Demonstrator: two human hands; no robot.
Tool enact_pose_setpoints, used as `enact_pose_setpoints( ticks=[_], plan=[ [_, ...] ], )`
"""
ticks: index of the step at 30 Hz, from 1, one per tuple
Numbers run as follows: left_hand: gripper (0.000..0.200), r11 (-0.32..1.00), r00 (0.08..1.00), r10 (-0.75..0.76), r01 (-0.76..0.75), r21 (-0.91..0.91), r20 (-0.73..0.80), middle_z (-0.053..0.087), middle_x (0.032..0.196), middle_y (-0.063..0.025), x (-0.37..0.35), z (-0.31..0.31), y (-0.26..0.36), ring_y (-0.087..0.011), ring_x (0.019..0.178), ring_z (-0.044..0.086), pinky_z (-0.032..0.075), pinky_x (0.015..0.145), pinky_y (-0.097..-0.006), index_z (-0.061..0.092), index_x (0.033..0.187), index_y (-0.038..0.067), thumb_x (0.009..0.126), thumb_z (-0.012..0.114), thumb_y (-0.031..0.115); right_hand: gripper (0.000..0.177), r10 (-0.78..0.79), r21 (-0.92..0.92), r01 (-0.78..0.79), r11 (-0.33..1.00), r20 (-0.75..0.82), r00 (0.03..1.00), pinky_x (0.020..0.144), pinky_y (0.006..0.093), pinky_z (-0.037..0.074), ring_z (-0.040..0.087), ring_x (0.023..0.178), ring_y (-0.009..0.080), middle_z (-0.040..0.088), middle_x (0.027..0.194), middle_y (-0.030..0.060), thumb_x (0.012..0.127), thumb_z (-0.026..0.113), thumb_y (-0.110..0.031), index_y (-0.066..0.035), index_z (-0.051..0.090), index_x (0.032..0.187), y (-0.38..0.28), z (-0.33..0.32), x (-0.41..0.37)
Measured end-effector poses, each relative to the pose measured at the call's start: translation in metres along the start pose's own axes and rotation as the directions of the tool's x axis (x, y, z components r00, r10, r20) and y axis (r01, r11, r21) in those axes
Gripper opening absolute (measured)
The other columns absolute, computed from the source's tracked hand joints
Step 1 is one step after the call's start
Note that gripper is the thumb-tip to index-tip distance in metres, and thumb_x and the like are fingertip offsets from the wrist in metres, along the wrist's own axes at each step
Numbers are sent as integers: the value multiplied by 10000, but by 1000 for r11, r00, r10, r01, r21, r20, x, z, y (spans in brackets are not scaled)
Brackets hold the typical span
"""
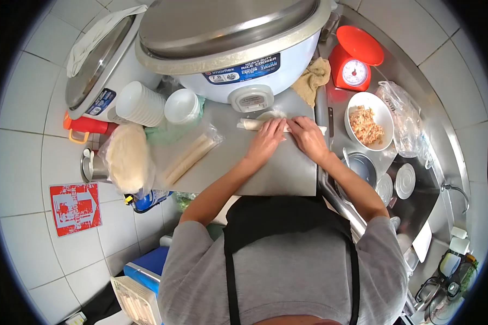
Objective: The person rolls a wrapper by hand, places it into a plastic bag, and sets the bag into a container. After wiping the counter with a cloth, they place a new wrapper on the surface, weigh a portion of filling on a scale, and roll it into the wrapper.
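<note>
A pale rolled wrapper, like a spring roll [251, 124], lies across the metal counter [276, 173] below the rice cooker. My left hand [268, 140] presses its closed fingers over the roll's middle. Close beside it, my right hand [307, 137] has curled fingers over the right part, and a white end shows past it. Just behind the hands is a whitish, thin piece [271, 115], partly hidden. To the left, finished-looking rolls lie in a clear plastic bag [192, 156]. A thick stack of round wrappers [127, 158] rests in plastic at the counter's left edge.
A large rice cooker [238, 62] stands behind the hands. White bowl stacks [141, 103] are at left. On the right are a red scale [355, 67], a bowl [387, 127] of shredded filling [366, 125], a knife [331, 120], a metal pot [361, 168] and lids [405, 181].
</note>
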State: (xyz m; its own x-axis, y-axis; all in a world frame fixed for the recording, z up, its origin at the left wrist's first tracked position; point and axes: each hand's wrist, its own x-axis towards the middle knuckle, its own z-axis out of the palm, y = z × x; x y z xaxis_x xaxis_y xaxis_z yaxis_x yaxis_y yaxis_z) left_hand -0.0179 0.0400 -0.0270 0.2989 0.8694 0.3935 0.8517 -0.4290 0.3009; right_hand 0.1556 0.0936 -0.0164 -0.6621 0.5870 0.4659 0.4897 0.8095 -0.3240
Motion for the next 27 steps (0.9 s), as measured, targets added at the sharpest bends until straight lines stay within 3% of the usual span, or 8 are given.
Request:
enact_pose_setpoints(
  ticks=[4,8,11,14,17,21,27],
  plan=[
    [593,994,991,-57,67,-87,120,480,1178,-148,15,-1,-11,-320,1131,458,385,960,-419,442,1288,-17,786,667,202,377,-42,-34,40,999,-45,998,794,368,450,546,943,284,560,1058,109,778,646,-110,0,576,1132,-3,-4,4],
    [632,996,998,-34,38,-84,54,457,1218,-150,17,-7,-10,-329,1132,453,383,957,-428,418,1305,-14,771,683,195,349,-39,37,40,999,-18,999,796,374,441,537,941,276,557,1038,98,791,636,-108,-12,584,1123,18,10,7],
    [617,999,1000,1,-2,-49,-26,449,1227,-153,11,9,-13,-335,1128,452,385,947,-436,408,1314,-9,791,667,190,367,29,-22,-28,999,60,998,810,339,429,520,920,239,528,977,81,774,605,-107,-27,583,1132,18,-5,24],
    [595,993,999,-39,42,-112,32,455,1229,-154,24,10,-22,-333,1146,451,384,948,-434,402,1327,1,818,643,196,288,26,-99,-33,995,-72,997,804,339,420,512,909,230,536,924,68,786,606,-122,-35,617,1060,9,-6,31],
    [565,984,987,-95,112,-135,129,463,1230,-160,34,11,-28,-322,1141,468,392,941,-423,398,1334,6,846,611,196,244,-23,-112,18,994,-48,999,799,345,421,512,924,226,535,924,68,795,608,-133,-41,626,1021,21,3,26],
    [527,997,995,-73,75,-34,61,486,1214,-148,32,13,-33,-304,1094,513,406,923,-414,395,1345,25,869,573,167,259,-24,3,24,1000,102,994,801,350,423,521,922,234,525,957,75,803,612,-154,-43,608,1037,41,3,35],
    [429,999,998,-33,33,-6,61,515,1171,-122,29,13,-38,-293,1049,542,423,867,-417,454,1276,45,871,560,139,241,-50,-41,54,998,86,995,800,363,426,524,898,248,517,887,74,836,607,-227,-55,611,1004,38,3,36]
  ],
)
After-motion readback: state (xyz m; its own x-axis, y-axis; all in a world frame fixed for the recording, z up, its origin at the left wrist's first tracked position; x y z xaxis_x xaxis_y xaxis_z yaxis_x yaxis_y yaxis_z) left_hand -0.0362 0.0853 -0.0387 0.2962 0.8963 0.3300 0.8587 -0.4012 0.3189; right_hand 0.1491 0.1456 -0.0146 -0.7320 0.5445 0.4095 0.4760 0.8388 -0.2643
